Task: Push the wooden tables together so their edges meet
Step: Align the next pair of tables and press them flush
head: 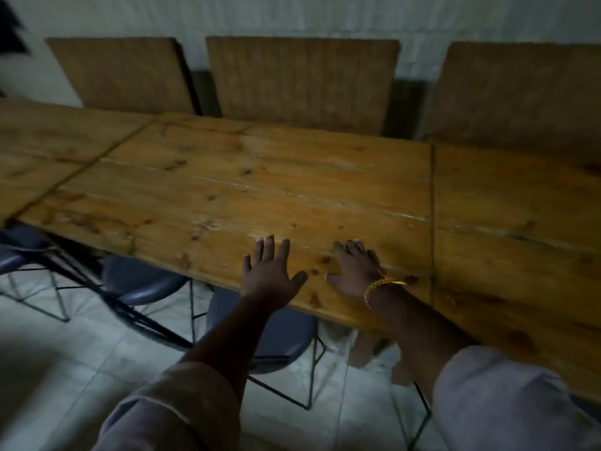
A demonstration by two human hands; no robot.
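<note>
A long middle bench of knotty, orange-brown wooden planks point(247, 190) fills most of the view, its long axis running from the left edge of the picture toward the right, its planks lying the same way. At its left end a second wooden bench of the same planking point(48, 148) sits skewed against it: the two meet along a slanted seam, tight toward the far side, and the left bench's near corner stops short of the middle bench's near edge. At its right end a third plank bench point(514, 216) lies edge to edge with it along a straight, thin dark seam.

Beyond the far edge three brown wooden rectangular seat backs point(302, 83) stand in a row against a pale wall point(292, 14). Under the near edge, dark blue-grey rounded chair seats on thin black wire legs point(143, 281) are tucked in over a pale tiled floor point(65, 362).

Both forearms come up from loose pale sleeves point(507, 408). The left hand point(270, 275) lies at the near edge of the middle bench, grip wide open, fingers spread and pointing across the planks, thumb out to the right. The right hand point(354, 268) rests flat just beside it, near the right-hand seam, palm down, fingers loosely splayed, gripping nothing. A yellow-and-orange braided wristband point(379, 286) circles the right wrist.
</note>
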